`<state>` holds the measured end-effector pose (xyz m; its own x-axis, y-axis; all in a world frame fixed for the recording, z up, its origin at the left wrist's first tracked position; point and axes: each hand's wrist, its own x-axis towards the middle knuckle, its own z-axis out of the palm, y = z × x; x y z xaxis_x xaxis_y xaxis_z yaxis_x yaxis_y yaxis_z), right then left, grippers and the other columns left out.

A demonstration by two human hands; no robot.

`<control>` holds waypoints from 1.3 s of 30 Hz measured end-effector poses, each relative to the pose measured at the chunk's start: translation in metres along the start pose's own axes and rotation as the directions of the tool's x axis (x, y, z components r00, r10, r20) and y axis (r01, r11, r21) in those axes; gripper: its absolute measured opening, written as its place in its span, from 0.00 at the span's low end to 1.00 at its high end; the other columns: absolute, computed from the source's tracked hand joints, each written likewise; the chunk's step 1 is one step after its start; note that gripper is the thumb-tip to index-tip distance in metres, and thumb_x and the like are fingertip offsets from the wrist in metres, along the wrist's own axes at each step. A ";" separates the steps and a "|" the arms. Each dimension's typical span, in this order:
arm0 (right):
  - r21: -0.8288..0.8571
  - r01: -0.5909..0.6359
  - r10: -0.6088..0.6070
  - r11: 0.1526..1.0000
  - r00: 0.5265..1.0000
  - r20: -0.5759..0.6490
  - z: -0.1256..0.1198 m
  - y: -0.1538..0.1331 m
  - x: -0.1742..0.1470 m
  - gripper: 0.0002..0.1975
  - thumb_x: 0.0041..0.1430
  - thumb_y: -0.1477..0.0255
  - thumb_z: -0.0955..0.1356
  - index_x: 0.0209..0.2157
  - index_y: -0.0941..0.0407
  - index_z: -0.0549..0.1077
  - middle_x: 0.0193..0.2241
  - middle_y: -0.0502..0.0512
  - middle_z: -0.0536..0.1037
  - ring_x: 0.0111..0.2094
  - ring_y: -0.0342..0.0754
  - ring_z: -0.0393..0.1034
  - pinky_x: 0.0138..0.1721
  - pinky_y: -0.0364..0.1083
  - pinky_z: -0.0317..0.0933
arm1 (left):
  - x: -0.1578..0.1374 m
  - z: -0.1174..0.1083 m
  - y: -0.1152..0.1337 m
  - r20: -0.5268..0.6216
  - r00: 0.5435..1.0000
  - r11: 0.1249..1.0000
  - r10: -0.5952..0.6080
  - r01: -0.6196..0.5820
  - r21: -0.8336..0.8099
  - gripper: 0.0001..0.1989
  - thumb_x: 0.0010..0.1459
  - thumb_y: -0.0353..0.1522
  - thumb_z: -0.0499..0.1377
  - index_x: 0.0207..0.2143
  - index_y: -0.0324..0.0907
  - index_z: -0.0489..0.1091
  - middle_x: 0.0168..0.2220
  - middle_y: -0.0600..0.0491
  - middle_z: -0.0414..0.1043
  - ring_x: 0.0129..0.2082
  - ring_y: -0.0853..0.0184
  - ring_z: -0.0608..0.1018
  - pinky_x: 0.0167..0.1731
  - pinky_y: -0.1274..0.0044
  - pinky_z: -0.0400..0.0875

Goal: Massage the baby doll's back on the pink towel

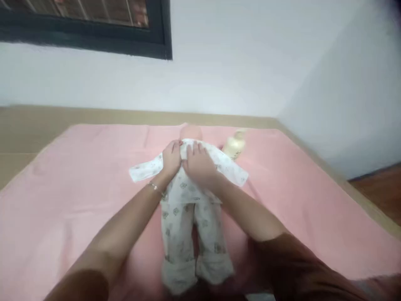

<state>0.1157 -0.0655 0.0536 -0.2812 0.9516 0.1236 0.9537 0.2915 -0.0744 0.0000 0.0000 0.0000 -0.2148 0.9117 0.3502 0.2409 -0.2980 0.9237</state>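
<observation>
What looks like a baby doll lies on its back on a pink sheet, its round head [191, 132] at the far end, blurred. It wears a white printed shirt [184, 186] with the sleeves spread to both sides, and matching trousers [178, 230]. My left hand [171, 158] is closed on the shirt near the collar, its fingers curled at the neckline. Flat on the chest lies my right hand [200, 165], fingers stretched toward the neck and a little smeared by motion. A bracelet circles my left wrist.
A pale yellow pump bottle [234, 145] is on the pink sheet [103, 175], right of the head. The sheet covers a light wooden surface [19, 129]. Behind it rises a white wall [234, 62] with a dark-framed window [159, 37].
</observation>
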 end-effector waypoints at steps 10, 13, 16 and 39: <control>0.260 0.108 -0.103 0.959 0.994 -0.034 0.017 0.054 0.019 0.30 0.72 0.61 0.55 0.70 0.58 0.56 0.72 0.61 0.52 0.73 0.59 0.44 0.71 0.64 0.40 | -0.004 -0.003 0.001 0.038 0.998 0.992 0.053 -0.057 0.114 0.19 0.67 0.40 0.46 0.42 0.42 0.75 0.47 0.48 0.80 0.50 0.61 0.79 0.54 0.71 0.70; 0.208 -0.059 0.068 0.976 0.997 -0.041 0.018 0.042 0.006 0.33 0.72 0.61 0.55 0.70 0.68 0.53 0.71 0.72 0.54 0.72 0.65 0.47 0.70 0.64 0.43 | -0.005 -0.003 0.002 0.046 0.998 0.990 0.046 -0.051 0.128 0.19 0.68 0.40 0.46 0.42 0.42 0.75 0.47 0.48 0.80 0.50 0.61 0.79 0.54 0.71 0.71; 0.120 -0.086 0.097 0.989 0.991 -0.089 0.015 0.015 -0.014 0.32 0.71 0.65 0.55 0.69 0.72 0.53 0.69 0.79 0.54 0.71 0.69 0.47 0.69 0.65 0.48 | -0.005 -0.003 0.001 0.034 0.999 0.993 0.032 -0.035 0.108 0.18 0.67 0.39 0.47 0.41 0.42 0.75 0.47 0.49 0.80 0.50 0.62 0.79 0.55 0.71 0.71; 0.120 0.018 -0.006 0.993 0.995 -0.098 0.018 0.010 -0.011 0.31 0.70 0.67 0.56 0.68 0.70 0.56 0.70 0.76 0.53 0.72 0.70 0.46 0.69 0.67 0.44 | -0.004 -0.007 -0.003 0.056 0.998 0.995 0.038 -0.043 0.091 0.18 0.65 0.41 0.48 0.40 0.43 0.75 0.46 0.49 0.80 0.49 0.61 0.78 0.54 0.69 0.70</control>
<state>0.1267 -0.0713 0.0341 -0.2752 0.9358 0.2201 0.9289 0.3179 -0.1900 -0.0062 -0.0049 -0.0029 -0.1522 0.9141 0.3759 0.3353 -0.3100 0.8896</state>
